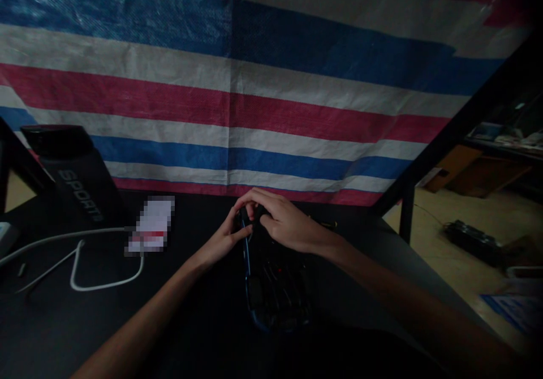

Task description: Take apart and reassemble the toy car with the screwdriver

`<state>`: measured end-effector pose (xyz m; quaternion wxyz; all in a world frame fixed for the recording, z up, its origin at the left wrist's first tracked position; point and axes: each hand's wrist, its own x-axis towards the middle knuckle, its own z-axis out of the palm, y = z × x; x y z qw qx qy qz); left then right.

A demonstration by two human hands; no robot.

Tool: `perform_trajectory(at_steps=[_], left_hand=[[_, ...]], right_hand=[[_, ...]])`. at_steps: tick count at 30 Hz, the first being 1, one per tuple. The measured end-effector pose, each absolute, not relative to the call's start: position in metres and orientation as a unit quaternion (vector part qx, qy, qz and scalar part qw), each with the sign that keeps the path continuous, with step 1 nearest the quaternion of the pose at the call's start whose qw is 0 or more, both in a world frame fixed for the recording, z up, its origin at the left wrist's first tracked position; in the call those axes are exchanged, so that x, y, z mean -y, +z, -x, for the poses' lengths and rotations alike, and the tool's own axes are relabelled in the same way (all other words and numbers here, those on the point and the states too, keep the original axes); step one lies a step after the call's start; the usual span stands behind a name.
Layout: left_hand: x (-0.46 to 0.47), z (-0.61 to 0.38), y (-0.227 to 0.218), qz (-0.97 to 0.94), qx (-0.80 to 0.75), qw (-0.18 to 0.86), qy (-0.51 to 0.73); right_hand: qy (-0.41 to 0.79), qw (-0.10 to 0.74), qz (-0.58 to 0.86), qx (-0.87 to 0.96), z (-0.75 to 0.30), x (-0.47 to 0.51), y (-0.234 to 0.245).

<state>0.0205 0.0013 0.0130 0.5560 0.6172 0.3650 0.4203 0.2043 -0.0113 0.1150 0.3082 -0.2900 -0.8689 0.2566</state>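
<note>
A toy car (278, 288) with a black underside and blue body edges lies wheels-up on the dark table, its length running away from me. My left hand (231, 229) is closed on the far left corner of the car, thumb against its side. Over the far end bends my right hand (280, 220), fingers curled down at the front wheel area and touching the car. Its fingertips are partly hidden, and the dim light hides any small part between them. Just beyond the right wrist lies a thin dark stick-like tool (326, 222) with a yellowish end.
A black bottle (80, 175) marked SPORT stands at the back left of the table (203, 322). Near it lies a blurred-out phone-like rectangle (153, 223) with a white cable (102, 287). A striped tarp (271, 107) hangs behind. Boxes (479, 169) sit right, beyond the table.
</note>
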Motion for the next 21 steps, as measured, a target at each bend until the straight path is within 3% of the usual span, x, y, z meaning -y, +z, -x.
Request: perform_trajectory(at_steps=[8, 11, 16, 21], left_hand=[[-0.01, -0.019, 0.003, -0.62, -0.344, 0.564, 0.423], [-0.009, -0.019, 0.005, -0.618, -0.351, 0.568, 0.416], [-0.004, -0.019, 0.011, -0.615, -0.34, 0.578, 0.416], [-0.001, -0.02, 0.014, -0.607, -0.356, 0.573, 0.42]], right_hand=[[-0.061, 0.103, 0.48, 0.869, -0.198, 0.018, 0.12], [-0.013, 0.122, 0.443, 0.888, -0.204, 0.014, 0.123], [0.164, 0.242, 0.304, 0.907, -0.22, 0.018, 0.134], [0.221, 0.264, 0.283, 0.895, -0.222, 0.019, 0.134]])
